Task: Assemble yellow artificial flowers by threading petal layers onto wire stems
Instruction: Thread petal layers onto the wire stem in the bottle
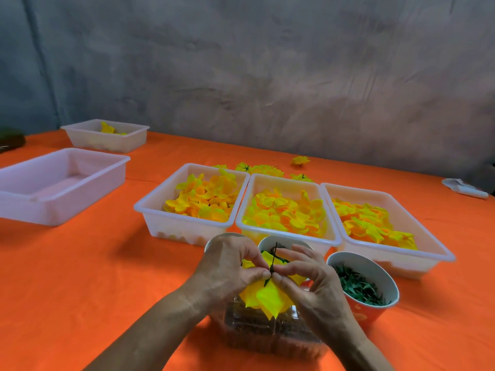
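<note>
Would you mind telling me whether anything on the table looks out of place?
A few yellow flowers lie loose on the orange tablecloth behind the three petal-filled trays, outside any container. Nothing looks spilled or damaged.

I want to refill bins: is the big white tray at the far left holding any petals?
No, the large white tray shows only its bare bottom.

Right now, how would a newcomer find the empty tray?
Start at the three petal trays in a row mid-table. Look left across the orange cloth to the large tray. Unlike its neighbours, it holds nothing.
</note>
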A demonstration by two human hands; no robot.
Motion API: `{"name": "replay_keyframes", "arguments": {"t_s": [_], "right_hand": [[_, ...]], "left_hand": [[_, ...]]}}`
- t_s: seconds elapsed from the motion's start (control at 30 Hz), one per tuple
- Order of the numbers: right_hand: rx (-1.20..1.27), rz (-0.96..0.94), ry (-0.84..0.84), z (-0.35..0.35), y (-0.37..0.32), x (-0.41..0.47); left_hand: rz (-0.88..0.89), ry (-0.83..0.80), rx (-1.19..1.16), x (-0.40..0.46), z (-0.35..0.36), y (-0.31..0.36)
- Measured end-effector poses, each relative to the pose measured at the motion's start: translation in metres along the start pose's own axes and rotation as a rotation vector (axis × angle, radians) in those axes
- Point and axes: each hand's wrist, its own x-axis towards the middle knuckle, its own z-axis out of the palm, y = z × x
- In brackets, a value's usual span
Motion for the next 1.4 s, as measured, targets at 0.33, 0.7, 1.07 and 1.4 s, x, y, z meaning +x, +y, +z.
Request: {"name": "replay_keyframes", "arguments": {"t_s": [0.33,0.7,1.07,1.4], "right_hand": [[0.116,0.005,0.01,0.005,0.003,-0.004],[-0.06,0.007,0.09,0.009,-0.012,-0.001],[0.075,0.013,0.125,0.022,0.008,0.001],[0.093,-0.004,0.135,0.026,0.011,-0.003]], "left_hand": [[0.008,0.004,-0.078,-0.005,0.004,-0.007],[-0.097,-0.006,-0.088,-0.006,-0.002,0.0],[-0.172,-0.009,-0.172,-0.005,-0.006,-0.002],[-0.146,-0.033,-0.168,-0.016,-0.006,0.01]]}}
